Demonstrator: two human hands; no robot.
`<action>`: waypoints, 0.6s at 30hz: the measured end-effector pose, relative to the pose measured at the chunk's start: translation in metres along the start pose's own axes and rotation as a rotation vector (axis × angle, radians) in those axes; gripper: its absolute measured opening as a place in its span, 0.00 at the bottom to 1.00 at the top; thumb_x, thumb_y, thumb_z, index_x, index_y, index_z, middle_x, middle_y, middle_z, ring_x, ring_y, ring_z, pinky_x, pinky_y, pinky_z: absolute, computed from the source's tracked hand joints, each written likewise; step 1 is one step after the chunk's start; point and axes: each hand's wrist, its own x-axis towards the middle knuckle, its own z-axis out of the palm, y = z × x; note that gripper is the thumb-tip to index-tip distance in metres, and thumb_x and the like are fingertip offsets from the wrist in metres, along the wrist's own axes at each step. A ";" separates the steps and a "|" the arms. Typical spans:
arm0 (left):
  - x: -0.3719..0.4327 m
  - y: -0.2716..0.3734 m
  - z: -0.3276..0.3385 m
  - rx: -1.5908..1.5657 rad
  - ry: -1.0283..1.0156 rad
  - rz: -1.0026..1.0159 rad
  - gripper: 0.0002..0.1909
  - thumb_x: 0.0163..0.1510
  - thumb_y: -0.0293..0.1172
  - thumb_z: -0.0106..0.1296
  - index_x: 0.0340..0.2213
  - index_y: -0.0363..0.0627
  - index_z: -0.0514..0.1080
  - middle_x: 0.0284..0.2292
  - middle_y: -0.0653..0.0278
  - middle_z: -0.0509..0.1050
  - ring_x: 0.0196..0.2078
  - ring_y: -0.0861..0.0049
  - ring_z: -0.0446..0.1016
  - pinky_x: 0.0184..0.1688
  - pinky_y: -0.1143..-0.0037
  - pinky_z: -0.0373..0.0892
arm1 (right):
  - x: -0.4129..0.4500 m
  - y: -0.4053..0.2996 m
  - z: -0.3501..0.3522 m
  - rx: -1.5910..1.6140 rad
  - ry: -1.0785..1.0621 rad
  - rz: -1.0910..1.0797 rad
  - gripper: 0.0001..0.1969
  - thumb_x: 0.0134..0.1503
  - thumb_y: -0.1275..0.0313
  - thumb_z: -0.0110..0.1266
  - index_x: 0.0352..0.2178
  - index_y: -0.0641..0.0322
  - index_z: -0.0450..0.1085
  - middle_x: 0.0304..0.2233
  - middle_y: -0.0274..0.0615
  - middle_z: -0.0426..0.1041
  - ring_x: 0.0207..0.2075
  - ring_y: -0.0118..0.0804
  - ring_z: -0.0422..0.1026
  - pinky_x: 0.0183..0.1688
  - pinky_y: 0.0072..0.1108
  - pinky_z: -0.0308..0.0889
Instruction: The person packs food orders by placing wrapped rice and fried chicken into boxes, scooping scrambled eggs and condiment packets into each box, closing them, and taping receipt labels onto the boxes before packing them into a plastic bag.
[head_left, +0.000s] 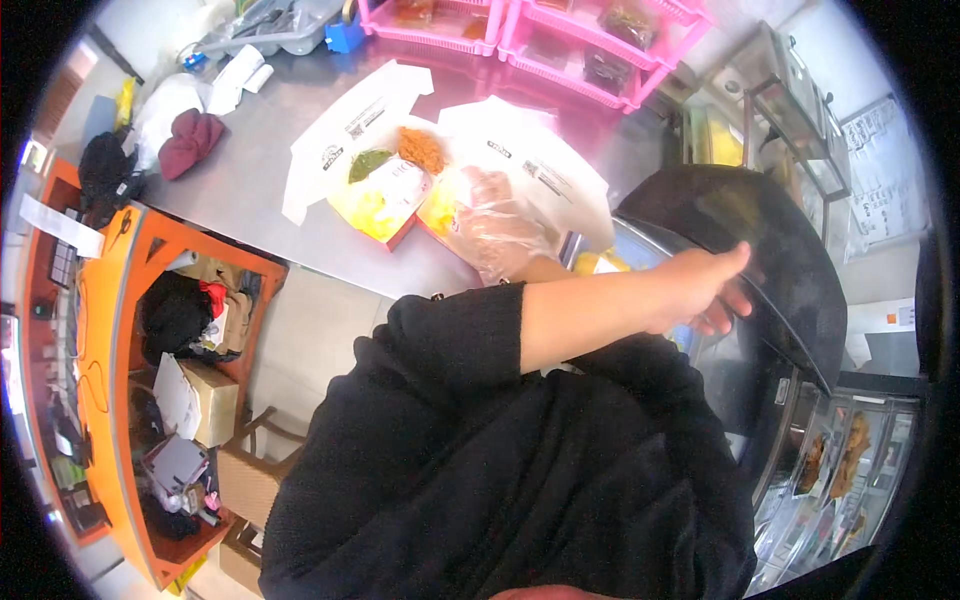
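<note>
My arms cross in front of me. At the right, my left hand (701, 292) meets the edge of a large black domed lid (780, 247), thumb over the edge and fingers below it. The lid stands raised over an open bin that holds yellow food (600, 262). My right hand (499, 229), in a clear plastic glove, is over the right-hand food box (435, 232); its fingers are blurred, and what they touch is hidden. Beside it, the left-hand food box (390, 244) holds yellow rice, orange-brown food (421, 150), a green portion (369, 165) and a printed white packet (405, 181). Both box lids are folded open.
Pink plastic baskets (570, 79) with packets line the back of the steel table (247, 217). A grey tray (300, 37), paper strips and a maroon cloth (189, 142) lie at the left. An orange shelf unit (112, 300) stands left; a glass display case (840, 465) with food is at right.
</note>
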 end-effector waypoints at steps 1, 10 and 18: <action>-0.001 -0.001 -0.003 0.004 -0.010 -0.006 0.29 0.54 0.58 0.29 0.36 0.43 0.63 0.30 0.63 0.69 0.25 0.77 0.67 0.28 0.76 0.64 | 0.009 -0.001 0.008 -0.003 -0.004 0.003 0.27 0.50 0.61 0.45 0.51 0.56 0.52 0.50 0.54 0.53 0.46 0.53 0.62 0.48 0.32 0.58; -0.008 0.004 -0.011 -0.019 -0.066 -0.076 0.27 0.53 0.58 0.32 0.34 0.45 0.64 0.28 0.65 0.69 0.24 0.77 0.67 0.27 0.76 0.64 | 0.033 0.031 0.030 0.237 0.212 0.061 0.27 0.47 0.68 0.47 0.50 0.50 0.51 0.43 0.51 0.60 0.41 0.50 0.66 0.42 0.33 0.63; -0.004 0.006 -0.013 -0.030 -0.050 -0.108 0.29 0.51 0.60 0.34 0.34 0.43 0.65 0.29 0.64 0.70 0.24 0.77 0.68 0.28 0.76 0.65 | -0.116 0.123 -0.015 1.762 -0.035 0.310 0.23 0.47 0.72 0.49 0.47 0.51 0.57 0.38 0.44 0.65 0.39 0.37 0.67 0.39 0.23 0.64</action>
